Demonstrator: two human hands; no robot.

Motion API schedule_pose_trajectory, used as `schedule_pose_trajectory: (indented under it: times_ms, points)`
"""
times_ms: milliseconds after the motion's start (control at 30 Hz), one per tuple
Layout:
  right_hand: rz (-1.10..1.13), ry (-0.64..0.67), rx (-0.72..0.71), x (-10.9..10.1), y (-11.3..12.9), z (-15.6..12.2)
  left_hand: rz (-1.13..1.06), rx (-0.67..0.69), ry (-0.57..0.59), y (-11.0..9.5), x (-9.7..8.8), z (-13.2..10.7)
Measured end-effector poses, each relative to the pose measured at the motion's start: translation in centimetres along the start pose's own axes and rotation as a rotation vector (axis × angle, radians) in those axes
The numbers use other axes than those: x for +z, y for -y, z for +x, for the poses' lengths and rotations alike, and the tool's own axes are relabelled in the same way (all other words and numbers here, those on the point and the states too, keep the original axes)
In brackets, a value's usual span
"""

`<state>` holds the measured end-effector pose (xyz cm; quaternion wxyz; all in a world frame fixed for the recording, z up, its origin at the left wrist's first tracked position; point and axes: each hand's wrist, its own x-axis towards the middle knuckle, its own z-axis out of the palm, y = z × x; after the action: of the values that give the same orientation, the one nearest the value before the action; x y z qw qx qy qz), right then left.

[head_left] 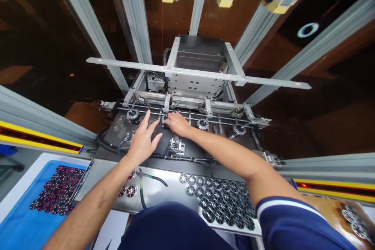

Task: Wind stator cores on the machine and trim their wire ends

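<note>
My left hand [143,141] hovers over the black machine plate [117,128], fingers spread and nothing in them. It is between the leftmost round metal part [133,115] and the second station. At that second station my right hand [178,124] has its fingers curled round a round metal part [164,119], mostly hidden by the fingers. Two more round metal parts, one right of centre [202,124] and one at the far right [239,129], sit under their clamp arms. A small metal bracket [176,146] stands just below my right hand.
Many spoked metal discs [225,199] lie on the steel ledge [170,199], beside green-handled cutters [146,175]. A blue tray [17,218] of red-and-black wound cores [60,189] is at left. Yellow light-curtain bars [41,137] flank the station; a crossbar [199,73] spans behind.
</note>
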<state>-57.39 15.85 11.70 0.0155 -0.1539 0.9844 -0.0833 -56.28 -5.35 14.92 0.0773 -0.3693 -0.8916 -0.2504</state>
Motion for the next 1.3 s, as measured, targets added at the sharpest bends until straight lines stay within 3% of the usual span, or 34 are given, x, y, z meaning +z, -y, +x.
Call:
schedule_pose_trajectory:
  times_ms: [100,233,400,500,600,833,1033,1167,1300]
  points:
    - [0.055,0.008,0.082,0.3,0.2,0.0,0.007,-0.004,0.031,0.3,1.9,0.1]
    - [0.145,0.041,0.331,0.5,-0.6,0.3,0.026,-0.008,0.085,0.7,4.1,0.3]
    - [0.326,0.217,0.618,0.3,-2.7,3.4,0.077,-0.012,0.136,0.5,6.8,1.8]
    - [0.43,0.248,0.723,0.3,-3.6,5.1,0.116,0.002,0.161,0.4,7.5,2.7]
    - [0.518,0.184,0.792,0.4,-3.9,5.4,0.154,0.016,0.195,0.6,7.5,3.2]
    - [0.779,0.136,0.765,1.1,-3.6,4.6,0.211,0.052,0.276,1.0,7.0,3.7]
    - [0.825,0.109,0.743,1.3,-3.3,4.8,0.266,0.085,0.318,0.9,6.8,3.9]
    - [0.782,0.052,0.66,-0.9,-2.5,3.4,0.308,0.092,0.329,0.8,6.7,3.9]
    - [0.748,-0.059,0.498,-4.8,-3.5,-2.8,0.315,0.099,0.342,1.3,6.7,3.9]
